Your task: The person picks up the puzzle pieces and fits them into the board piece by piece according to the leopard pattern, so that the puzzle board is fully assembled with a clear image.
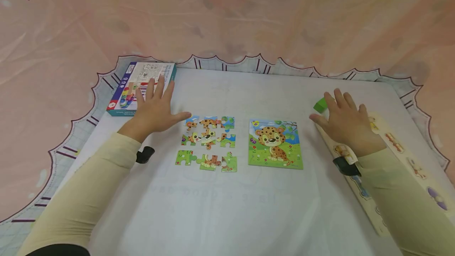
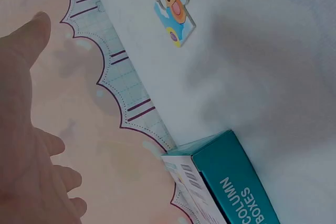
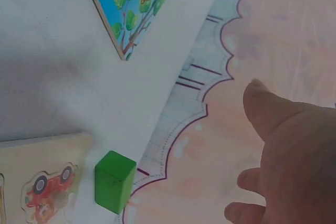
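My left hand (image 1: 153,108) is held over the left side of the table with its fingers spread, overlapping a boxed toy (image 1: 153,69) in the head view. Its thumb tip appears close to the loose jigsaw pieces (image 1: 207,137), laid out in rows with parts of a spotted cub on them. To the right of the pieces lies a square picture board (image 1: 261,157) showing the whole cub. My right hand (image 1: 343,123), fingers also apart and holding nothing, is near a green block (image 1: 320,106) and over a wooden puzzle board (image 1: 406,155).
A white cloth (image 1: 213,216) covers the table, with a scalloped printed border (image 1: 234,63) along its back edge. Beyond it hangs or spreads a peach-coloured fabric (image 1: 227,19). In the right wrist view, a red vehicle inset (image 3: 50,195) shows on the wooden board.
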`<state>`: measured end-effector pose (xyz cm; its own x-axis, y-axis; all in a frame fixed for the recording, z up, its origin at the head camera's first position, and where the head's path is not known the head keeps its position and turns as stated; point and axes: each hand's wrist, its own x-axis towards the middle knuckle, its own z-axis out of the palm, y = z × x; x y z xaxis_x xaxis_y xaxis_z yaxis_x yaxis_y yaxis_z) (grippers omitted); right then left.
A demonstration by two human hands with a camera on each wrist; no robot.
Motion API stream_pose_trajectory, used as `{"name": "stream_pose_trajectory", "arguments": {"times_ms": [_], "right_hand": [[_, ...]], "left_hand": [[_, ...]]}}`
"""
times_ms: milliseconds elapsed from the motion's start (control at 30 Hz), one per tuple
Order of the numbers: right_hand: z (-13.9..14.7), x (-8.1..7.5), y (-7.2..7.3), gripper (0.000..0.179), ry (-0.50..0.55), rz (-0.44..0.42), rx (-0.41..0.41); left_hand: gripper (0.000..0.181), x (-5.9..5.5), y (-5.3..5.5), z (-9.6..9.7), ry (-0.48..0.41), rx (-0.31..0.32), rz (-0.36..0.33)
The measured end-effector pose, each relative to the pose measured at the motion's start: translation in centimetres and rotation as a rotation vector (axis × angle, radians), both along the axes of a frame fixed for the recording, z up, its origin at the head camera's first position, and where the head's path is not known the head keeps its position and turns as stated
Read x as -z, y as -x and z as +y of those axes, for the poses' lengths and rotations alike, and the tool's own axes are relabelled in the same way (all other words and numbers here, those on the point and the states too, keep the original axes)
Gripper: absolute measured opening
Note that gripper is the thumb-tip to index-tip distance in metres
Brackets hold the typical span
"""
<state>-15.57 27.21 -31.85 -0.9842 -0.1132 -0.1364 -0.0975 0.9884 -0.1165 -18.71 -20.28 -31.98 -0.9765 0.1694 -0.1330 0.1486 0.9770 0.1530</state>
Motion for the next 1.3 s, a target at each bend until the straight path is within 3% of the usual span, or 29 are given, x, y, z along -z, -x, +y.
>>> {"name": "stream_pose_trajectory", "arguments": {"times_ms": [300, 500, 700, 1000, 1300], "right_hand": [[0.2, 0.7, 0.0, 0.091, 0.121, 0.0, -0.096], [-0.1, 1.5, -0.2, 0.09, 0.227, -0.067, -0.084], [-0.6, 2.5, -0.5, 0.088, 0.248, -0.091, -0.067], [-1.5, 4.3, -1.3, 0.081, 0.296, -0.113, -0.094], [-1.9, 5.9, -1.8, 0.071, 0.314, -0.127, -0.114]], "left_hand": [[0.105, 1.2, 0.0, -0.3, -0.13, 0.032, -0.037], [0.094, 1.6, -0.2, -0.4, -0.143, 0.06, -0.07], [0.09, 2.4, -0.2, -0.4, -0.202, 0.038, -0.128], [0.077, 4.2, -0.2, -0.2, -0.204, 0.06, -0.177], [0.066, 4.9, -0.3, 0.2, -0.261, 0.032, -0.216]]}}
